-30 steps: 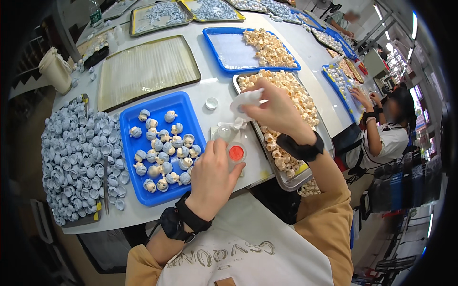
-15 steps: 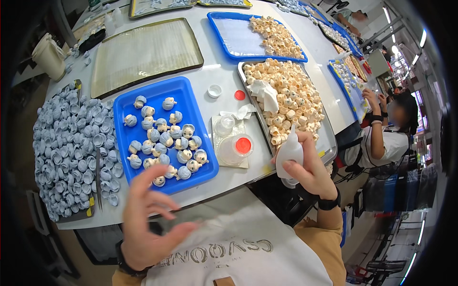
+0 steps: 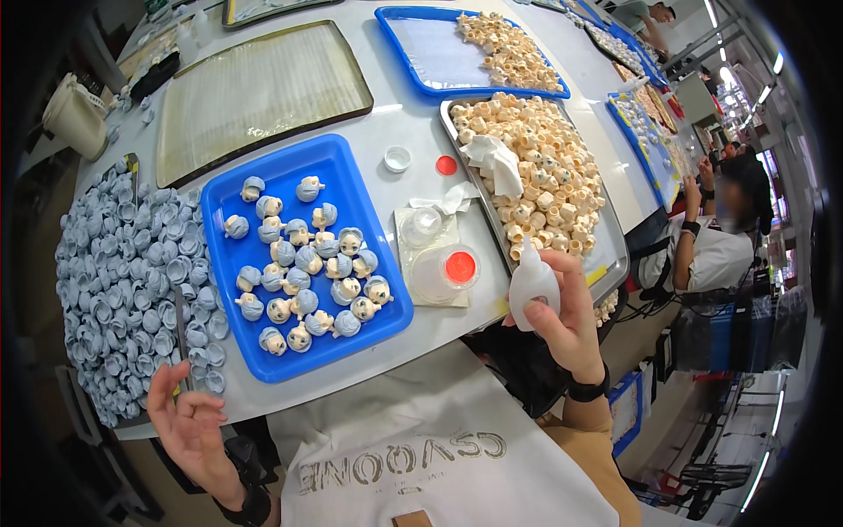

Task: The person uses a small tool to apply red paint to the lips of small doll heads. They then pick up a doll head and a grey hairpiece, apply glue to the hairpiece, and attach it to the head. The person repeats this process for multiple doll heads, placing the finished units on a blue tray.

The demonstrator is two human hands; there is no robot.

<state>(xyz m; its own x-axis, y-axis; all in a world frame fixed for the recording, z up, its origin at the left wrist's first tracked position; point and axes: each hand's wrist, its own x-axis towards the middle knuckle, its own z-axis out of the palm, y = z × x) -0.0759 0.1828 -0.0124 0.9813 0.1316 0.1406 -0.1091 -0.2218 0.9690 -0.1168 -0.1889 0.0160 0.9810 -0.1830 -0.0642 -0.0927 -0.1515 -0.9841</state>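
Note:
My right hand (image 3: 566,316) is wrapped round a white squeeze bottle (image 3: 534,288), its narrow nozzle pointing up, at the near corner of a metal tray (image 3: 616,255) heaped with beige doll-head parts (image 3: 544,180). With fingers apart and nothing in it, my left hand (image 3: 195,430) hovers at the table's front edge, by the heap of grey-blue hair pieces (image 3: 132,290). Tweezers (image 3: 182,329) lie partly on that heap, close to the fingertips. Between my hands, a blue tray (image 3: 386,307) holds several small doll heads with blue hair (image 3: 306,258).
Lidded clear plastic jars (image 3: 439,274), a white cap (image 3: 397,158) and a red disc (image 3: 446,165) stand between the trays. Farther back are a bare shallow tray (image 3: 263,88) and another blue tray (image 3: 421,61) of beige parts. At right, another person (image 3: 716,237) sits working.
My left hand has moved left and down, from the blue tray's near edge to the hair-piece heap. The right hand still holds the bottle, slightly shifted. The view has tilted a little.

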